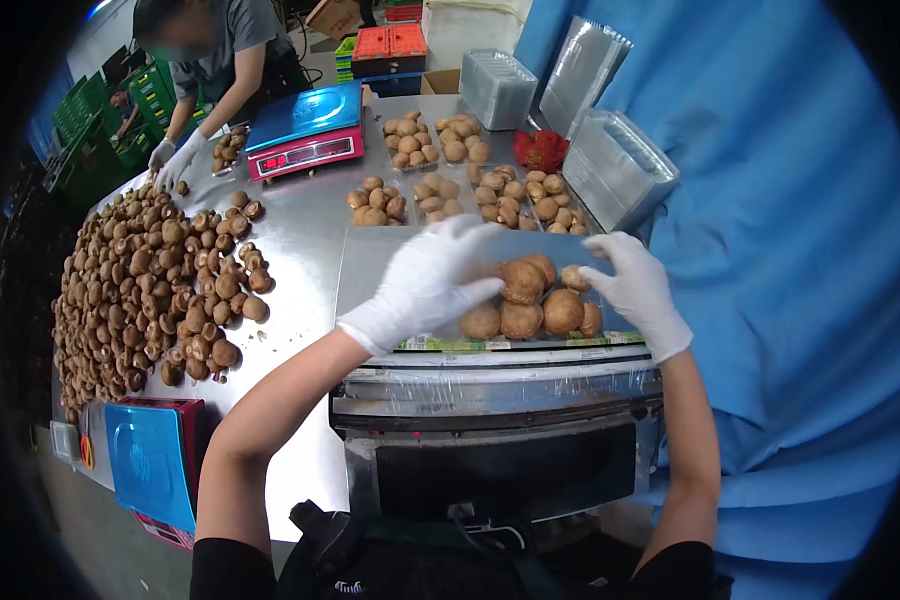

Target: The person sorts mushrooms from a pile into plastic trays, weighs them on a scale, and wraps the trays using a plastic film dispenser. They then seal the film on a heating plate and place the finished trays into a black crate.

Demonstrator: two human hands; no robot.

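White gloves cover both hands. My left hand (432,278) is over the left part of the wrapping machine's top, fingers spread and partly blurred, beside a group of large brown mushrooms (521,319). On the right, my right hand (638,287) has its thumb and fingers apart, close to a small mushroom (574,278) at the group's edge. Whether the fingertips touch it cannot be made out. Under the mushrooms runs a strip of film with a green printed edge (450,344), along the front of the machine (490,395).
Packed mushroom trays (407,140) stand behind the machine, near clear tray stacks (625,170) and a red bag (541,150). Loose mushrooms (140,270) are heaped left. Two scales (305,120) (150,465) stand on the table's left side. A gloved co-worker (232,65) is at the back left.
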